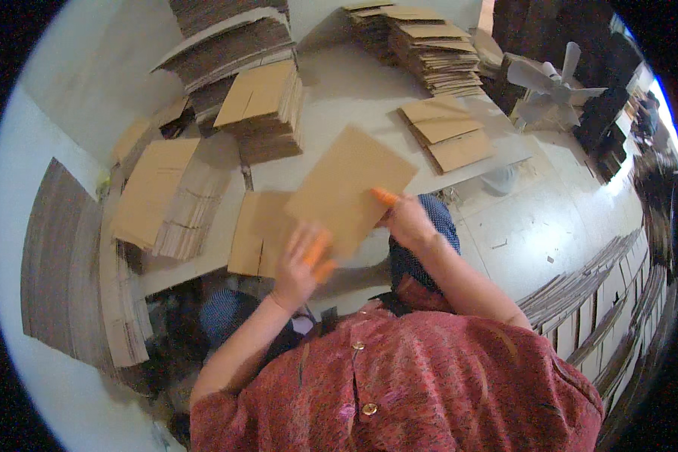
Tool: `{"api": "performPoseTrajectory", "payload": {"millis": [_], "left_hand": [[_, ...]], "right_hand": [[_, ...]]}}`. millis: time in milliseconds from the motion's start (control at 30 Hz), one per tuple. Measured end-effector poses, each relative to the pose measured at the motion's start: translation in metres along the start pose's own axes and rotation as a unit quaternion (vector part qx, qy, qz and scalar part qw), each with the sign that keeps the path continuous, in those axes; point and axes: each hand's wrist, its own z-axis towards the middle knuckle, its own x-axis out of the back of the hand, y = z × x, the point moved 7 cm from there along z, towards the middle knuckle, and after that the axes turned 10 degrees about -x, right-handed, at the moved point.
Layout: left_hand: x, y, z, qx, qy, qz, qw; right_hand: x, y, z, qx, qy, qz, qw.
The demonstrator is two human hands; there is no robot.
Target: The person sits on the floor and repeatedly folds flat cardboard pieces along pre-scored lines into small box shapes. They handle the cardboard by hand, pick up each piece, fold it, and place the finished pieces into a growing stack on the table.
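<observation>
Red shirt (444, 377), two buttons (369, 409) visible, is seen below one flat, plain tan cardboard sheet (350, 184), held over the near side of the bench (335, 98). Its right edge is gripped by the right hand (410, 224); whether the left hand (297, 271), blurred at its lower left, grips cannot be told. One cardboard piece (258, 230) is partly hidden beneath.

There are two hands, the left hand (296, 271) toward seven o'clock and the right hand (411, 224) at three, one raised cardboard sheet (350, 177) at the centre, one tan-topped stack (157, 192) at nine, one white fan (554, 92) at two, and two shirt buttons (369, 409) at six
</observation>
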Motion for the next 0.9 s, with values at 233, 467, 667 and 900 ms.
{"api": "performPoseTrajectory", "payload": {"millis": [233,467,667,900], "left_hand": [[-0.033,-0.062,-0.048,0.216,-0.34,0.038,0.915],[-0.009,-0.048,-0.059,0.132,-0.447,0.034,0.884],[-0.012,-0.079,-0.077,0.024,-0.46,0.032,0.887],[0.007,-0.078,-0.07,-0.007,-0.516,0.057,0.855]], "right_hand": [[0.03,-0.004,-0.02,-0.101,0.044,0.326,0.939],[0.036,-0.016,-0.029,-0.072,0.058,0.258,0.962],[0.027,-0.003,-0.026,-0.081,0.055,0.24,0.966],[0.016,0.02,-0.017,-0.127,0.038,0.244,0.961]]}}
